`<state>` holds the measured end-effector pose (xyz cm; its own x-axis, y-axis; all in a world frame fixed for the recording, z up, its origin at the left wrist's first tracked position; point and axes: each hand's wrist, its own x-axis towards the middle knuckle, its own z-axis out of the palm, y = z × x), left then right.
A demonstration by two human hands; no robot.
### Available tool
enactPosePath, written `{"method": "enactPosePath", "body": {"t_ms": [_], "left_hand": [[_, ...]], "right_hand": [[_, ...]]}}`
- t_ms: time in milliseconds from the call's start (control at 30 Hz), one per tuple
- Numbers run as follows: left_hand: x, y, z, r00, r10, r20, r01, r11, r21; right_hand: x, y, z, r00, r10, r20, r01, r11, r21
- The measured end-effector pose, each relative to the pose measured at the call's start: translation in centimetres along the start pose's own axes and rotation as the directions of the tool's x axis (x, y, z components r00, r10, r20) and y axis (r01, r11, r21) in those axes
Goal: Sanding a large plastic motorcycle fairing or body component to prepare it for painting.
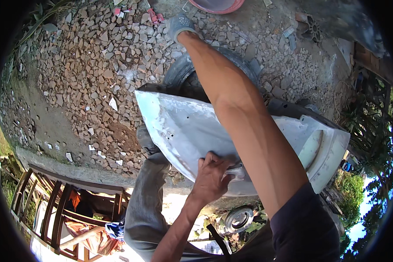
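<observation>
A pale grey-blue vehicle body panel (192,126), patchy with white and pierced by small holes, lies across the middle near my legs. My left hand (212,177) rests on its near edge with the fingers bent. Beside the thumb shows a pale, flat piece (236,172), partly covered, whose kind I cannot make out. My right arm crosses over the panel, stretched far forward. My right hand (180,26) wears a grey-blue glove and is over the gravel; its fingers are hidden from me. Under the panel's far side lies a black tire (179,72).
Broken stone and tile pieces (96,78) cover the ground at the left and far side. A red-rimmed basin (225,12) stands at the far edge. Wooden railings (52,209) are at the lower left, and a wheel-like round part (239,219) lies near my legs.
</observation>
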<state>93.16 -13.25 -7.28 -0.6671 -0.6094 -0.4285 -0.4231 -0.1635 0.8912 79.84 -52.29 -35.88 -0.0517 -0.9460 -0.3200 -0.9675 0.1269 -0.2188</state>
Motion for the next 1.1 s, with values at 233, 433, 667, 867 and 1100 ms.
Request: {"method": "enactPosePath", "body": {"t_ms": [233, 433, 667, 867, 1100], "left_hand": [[2.2, 1.9, 2.3, 0.982, -0.125, -0.143, 0.129, 0.991, 0.018], [2.8, 7.0, 9.8, 0.963, -0.066, -0.26, 0.172, 0.896, 0.409], [6.0, 7.1, 19.1, 0.893, -0.448, 0.045, 0.433, 0.827, -0.358], [7.5, 7.2, 21.3, 0.87, -0.493, 0.005, 0.463, 0.813, -0.354], [5.9, 7.6, 18.2, 0.843, -0.536, -0.04, 0.485, 0.791, -0.374]], "right_hand": [[-20.6, 6.8, -15.3, 0.977, -0.195, -0.083, 0.207, 0.79, 0.577], [-46.6, 22.1, -29.3, 0.863, 0.299, -0.407, 0.175, 0.578, 0.797], [-71.6, 57.3, -24.5, 0.409, 0.876, -0.254, -0.12, 0.328, 0.937], [-70.0, 74.0, -19.2, 0.113, 0.849, -0.516, -0.158, 0.528, 0.834], [-59.8, 62.7, -20.1, 0.185, 0.745, -0.641, -0.171, 0.667, 0.726]]}}
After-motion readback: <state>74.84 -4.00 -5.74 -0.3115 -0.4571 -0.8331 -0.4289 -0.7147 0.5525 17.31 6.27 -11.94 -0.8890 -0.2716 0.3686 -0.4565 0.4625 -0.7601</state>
